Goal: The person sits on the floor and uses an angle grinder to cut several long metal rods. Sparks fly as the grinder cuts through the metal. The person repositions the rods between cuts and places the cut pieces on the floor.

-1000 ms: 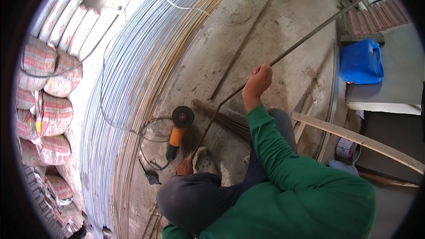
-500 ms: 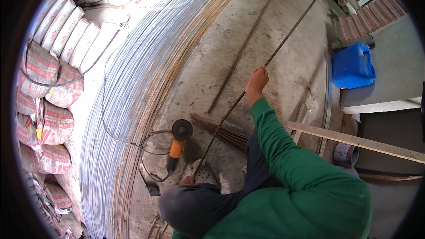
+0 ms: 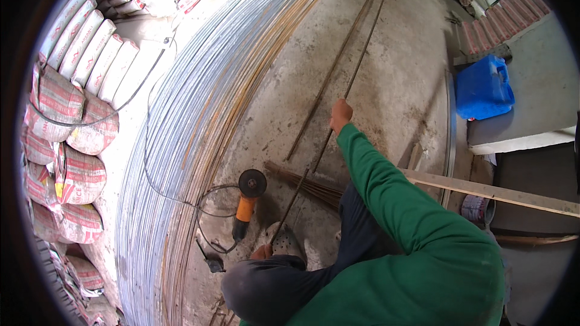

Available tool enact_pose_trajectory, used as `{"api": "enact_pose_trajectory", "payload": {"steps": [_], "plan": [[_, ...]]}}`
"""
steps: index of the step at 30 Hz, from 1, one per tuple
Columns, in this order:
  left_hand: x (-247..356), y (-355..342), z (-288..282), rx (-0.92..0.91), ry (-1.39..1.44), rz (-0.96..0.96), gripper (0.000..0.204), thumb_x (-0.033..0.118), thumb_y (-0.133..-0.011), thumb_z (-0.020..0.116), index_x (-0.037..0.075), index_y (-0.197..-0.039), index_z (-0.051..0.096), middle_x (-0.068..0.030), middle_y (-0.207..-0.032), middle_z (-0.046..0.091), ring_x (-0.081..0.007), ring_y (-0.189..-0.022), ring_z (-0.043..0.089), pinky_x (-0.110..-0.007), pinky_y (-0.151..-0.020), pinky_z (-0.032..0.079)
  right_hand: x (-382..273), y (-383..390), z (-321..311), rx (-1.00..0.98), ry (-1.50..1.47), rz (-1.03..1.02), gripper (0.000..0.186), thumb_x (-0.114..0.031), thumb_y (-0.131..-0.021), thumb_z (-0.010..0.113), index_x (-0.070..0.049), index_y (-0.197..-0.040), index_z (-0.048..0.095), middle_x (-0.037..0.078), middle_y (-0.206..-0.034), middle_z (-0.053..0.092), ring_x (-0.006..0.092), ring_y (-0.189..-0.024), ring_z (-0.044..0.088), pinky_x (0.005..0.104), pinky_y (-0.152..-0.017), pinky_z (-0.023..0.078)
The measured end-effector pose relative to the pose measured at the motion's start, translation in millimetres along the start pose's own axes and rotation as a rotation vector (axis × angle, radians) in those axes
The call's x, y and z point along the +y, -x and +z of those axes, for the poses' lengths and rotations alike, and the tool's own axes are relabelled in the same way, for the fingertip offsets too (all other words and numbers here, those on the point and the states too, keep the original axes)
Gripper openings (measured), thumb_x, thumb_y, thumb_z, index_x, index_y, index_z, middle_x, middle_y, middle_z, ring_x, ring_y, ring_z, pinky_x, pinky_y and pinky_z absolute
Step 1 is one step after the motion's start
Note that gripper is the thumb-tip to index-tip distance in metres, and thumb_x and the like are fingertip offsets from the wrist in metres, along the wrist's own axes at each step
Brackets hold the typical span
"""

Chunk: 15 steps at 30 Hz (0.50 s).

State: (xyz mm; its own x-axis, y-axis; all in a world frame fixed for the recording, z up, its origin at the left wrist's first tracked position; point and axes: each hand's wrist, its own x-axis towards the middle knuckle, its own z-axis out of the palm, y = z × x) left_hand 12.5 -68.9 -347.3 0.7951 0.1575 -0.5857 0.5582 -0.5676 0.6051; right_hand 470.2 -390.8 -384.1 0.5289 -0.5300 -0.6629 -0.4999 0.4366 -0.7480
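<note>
My right hand [image 3: 340, 113] is closed around a long dark steel rod [image 3: 365, 51], whose lower end is near the middle of the concrete floor. My left hand [image 3: 262, 252], partly hidden by my knee, grips a shorter rod piece [image 3: 290, 205] beside my shoe; its top lies just beside the long rod's lower end, apparently separate from it. Another rod [image 3: 331, 76] lies parallel on the left of the held one. An orange angle grinder [image 3: 246, 207] lies left of the short piece, its disc upward, and a bundle of short bars [image 3: 302, 186] lies under the held rods.
Long rebar [image 3: 199, 102] stretches along the left, with stacked white sacks [image 3: 84, 48] and woven sacks [image 3: 78, 175] beyond, and a black cable [image 3: 121, 118]. At right are a blue jerrycan [image 3: 480, 87], a wooden plank [image 3: 489, 190] and a grey ledge [image 3: 544, 84].
My right hand has swung the rod down toward the parallel rod on the floor. What looked like one bent rod between my hands now shows as two offset pieces.
</note>
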Motion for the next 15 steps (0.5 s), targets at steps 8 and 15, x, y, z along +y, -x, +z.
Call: {"api": "enact_pose_trajectory", "payload": {"steps": [8,15], "plan": [[-10.1,-23.6,-11.3,-0.045,-0.042,-0.092,0.062,0.053,-0.100,0.032,0.002,-0.080,0.062,-0.0154,-0.072,0.063,-0.0313,-0.062,0.057,-0.043,-0.063,0.044,7.3,-38.7,-7.3,-0.036,0.303,0.085,0.035,-0.029,-0.099,0.046,0.003,-0.094,0.059,0.006,-0.062,0.042,0.0173,-0.047,0.030,0.0364,-0.044,0.032],[5.3,-53.0,-20.8,-0.019,0.017,0.069,0.054,0.042,-0.100,0.038,0.001,-0.076,0.063,-0.0179,-0.069,0.062,-0.0358,-0.064,0.059,-0.045,-0.062,0.043,23.2,-4.8,-36.7,-0.025,0.659,0.058,0.025,-0.023,-0.096,0.050,0.001,-0.090,0.053,0.007,-0.060,0.041,0.0163,-0.046,0.028,0.0365,-0.043,0.028]]}}
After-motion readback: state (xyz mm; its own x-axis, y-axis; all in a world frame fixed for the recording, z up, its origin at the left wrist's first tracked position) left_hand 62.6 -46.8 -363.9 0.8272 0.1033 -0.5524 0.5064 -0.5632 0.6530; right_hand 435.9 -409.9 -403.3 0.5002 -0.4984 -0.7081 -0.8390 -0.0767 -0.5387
